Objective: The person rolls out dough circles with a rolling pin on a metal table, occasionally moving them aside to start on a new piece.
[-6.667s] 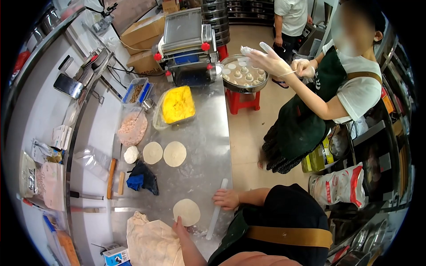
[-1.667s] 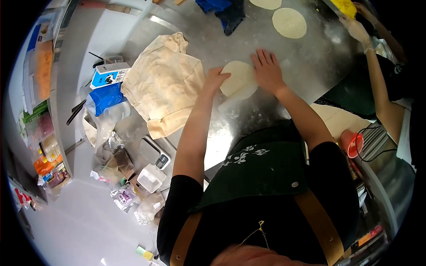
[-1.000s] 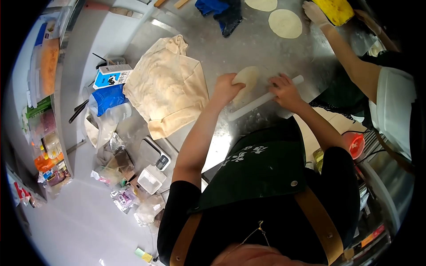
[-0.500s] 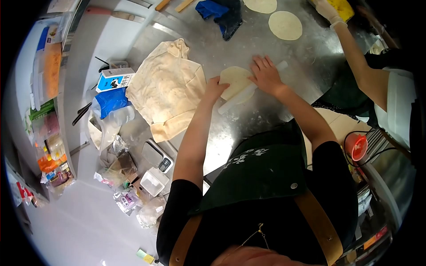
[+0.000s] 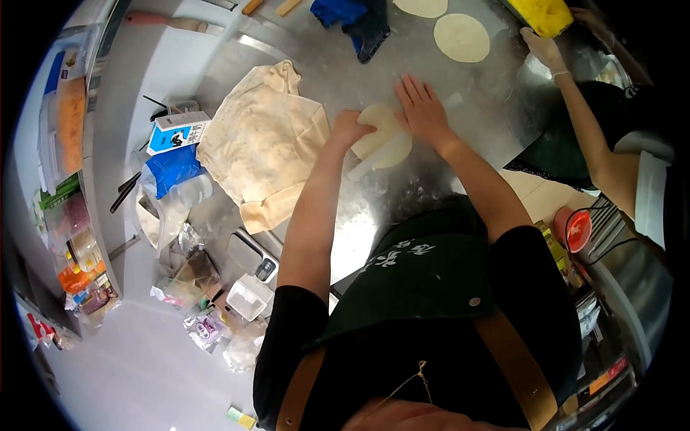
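A thin, pale dough round (image 5: pixel 384 134) lies on the steel table in front of me. My left hand (image 5: pixel 352 128) is closed at its upper left edge, thumb over the dough. A white rolling pin (image 5: pixel 367 166) lies diagonally across the dough's lower part; its far end shows beyond my right hand. My right hand (image 5: pixel 424 111) lies flat on the pin with fingers stretched out, hiding its middle. Left of my left forearm sits a large cream cloth (image 5: pixel 262 136), bunched up; what is beneath it is hidden.
Two rolled dough rounds, one whole in view (image 5: pixel 461 38), lie farther back beside a blue and black cloth (image 5: pixel 357 25). At right, a co-worker's gloved hand (image 5: pixel 543 52) touches a yellow item (image 5: pixel 543 14). A milk carton (image 5: pixel 178 132) and kitchen scale (image 5: pixel 253 255) stand left.
My right hand has shifted slightly up and left, fingers straighter. More dough shows below the pin. The co-worker's gloved hand has moved down, and more of the yellow item shows.
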